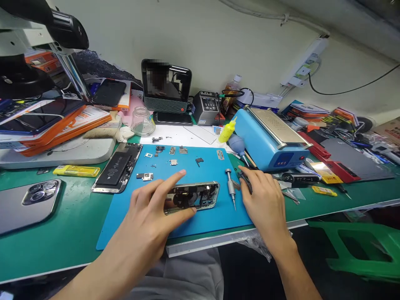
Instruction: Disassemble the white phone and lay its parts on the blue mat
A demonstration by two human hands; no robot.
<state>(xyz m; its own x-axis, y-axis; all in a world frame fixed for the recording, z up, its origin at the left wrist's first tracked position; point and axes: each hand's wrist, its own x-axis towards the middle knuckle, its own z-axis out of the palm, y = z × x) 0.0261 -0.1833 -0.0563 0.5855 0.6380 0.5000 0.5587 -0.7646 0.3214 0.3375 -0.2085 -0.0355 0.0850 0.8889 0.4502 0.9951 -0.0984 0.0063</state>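
My left hand [153, 208] grips an opened phone chassis [200, 196] by its left end, thumb below and fingers over the top, tilting it up on edge on the blue work mat [200, 166]. My right hand [261, 196] rests at the mat's right edge, its fingers closed around a dark tool [245, 179] that looks like tweezers. A silver screwdriver [231, 189] lies between the two hands. Small removed parts and screws [170, 156] are scattered on the far half of the mat.
A detached phone screen [118, 168] lies at the mat's left, a yellow tool [76, 171] and a face-down phone [28, 202] further left. A blue heating machine [268, 137], yellow bottle [227, 131], blue air blower [236, 145], glass jar [142, 121], small monitor [165, 89] and microscope [37, 37] stand behind. A green stool [359, 246] stands at right.
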